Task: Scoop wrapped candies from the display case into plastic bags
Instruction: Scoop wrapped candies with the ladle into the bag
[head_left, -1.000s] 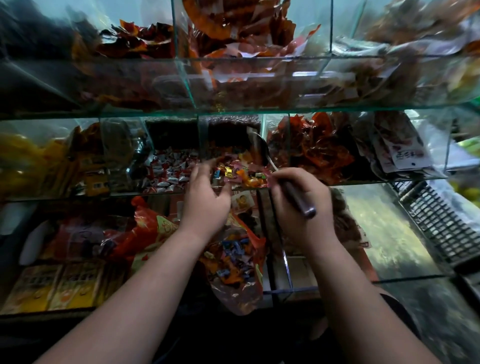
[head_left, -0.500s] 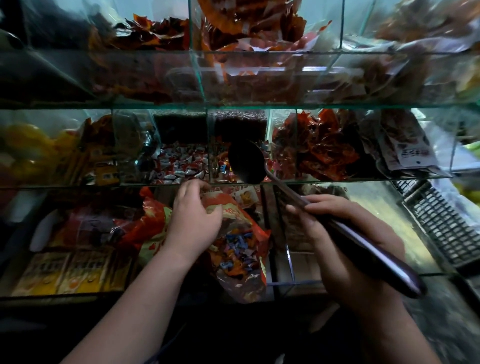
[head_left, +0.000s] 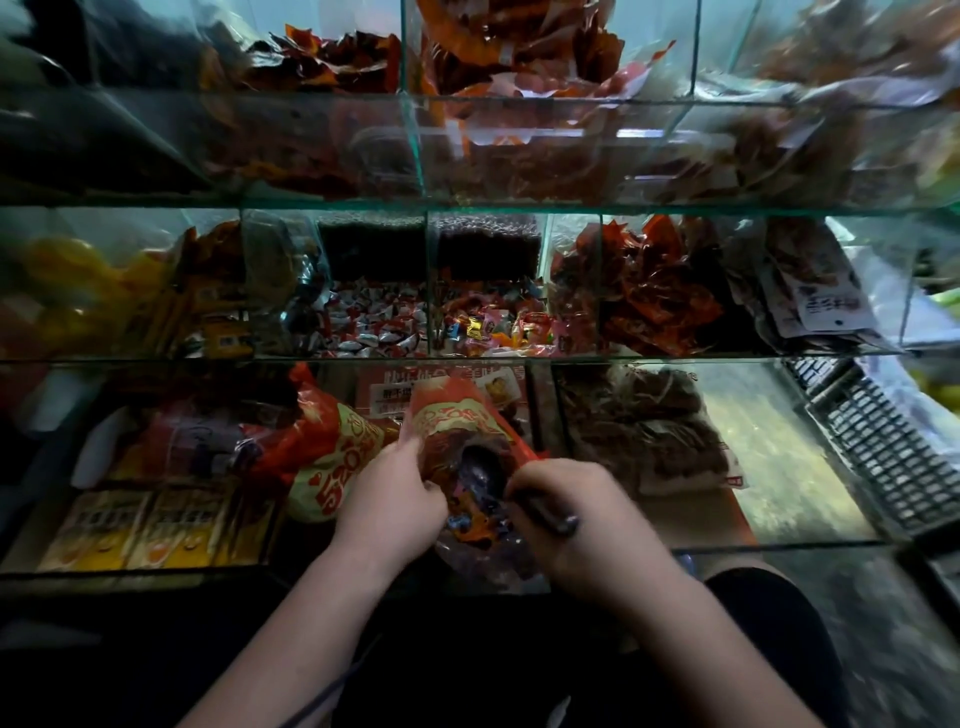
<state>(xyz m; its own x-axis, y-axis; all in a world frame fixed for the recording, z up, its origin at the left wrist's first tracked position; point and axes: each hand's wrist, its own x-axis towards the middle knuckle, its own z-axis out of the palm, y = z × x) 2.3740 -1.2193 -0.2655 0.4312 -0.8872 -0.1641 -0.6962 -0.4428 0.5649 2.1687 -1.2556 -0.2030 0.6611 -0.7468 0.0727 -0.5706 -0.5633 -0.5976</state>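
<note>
My left hand (head_left: 392, 499) grips the left edge of a red and clear plastic bag (head_left: 457, 421), holding its mouth open above the lowest glass shelf. Wrapped candies (head_left: 470, 517) show in the bag's lower part. My right hand (head_left: 571, 514) holds the dark handle of a metal scoop (head_left: 480, 470), whose bowl sits inside the bag's mouth. On the middle shelf, one compartment holds mixed coloured wrapped candies (head_left: 498, 327) and the one to its left holds red and white candies (head_left: 374, 322).
The glass display case (head_left: 467, 205) has three tiers split by glass dividers. Red packets (head_left: 654, 291) fill the right middle compartment. A red and yellow bag (head_left: 332, 441) and yellow boxes (head_left: 140, 525) lie at lower left, brown packets (head_left: 649, 421) lower right. A black grille (head_left: 878, 441) stands far right.
The scoop has come back from the middle-shelf candy compartment and its bowl is now inside the bag. Both hands have moved down and closer together, and the bag's mouth now faces the camera.
</note>
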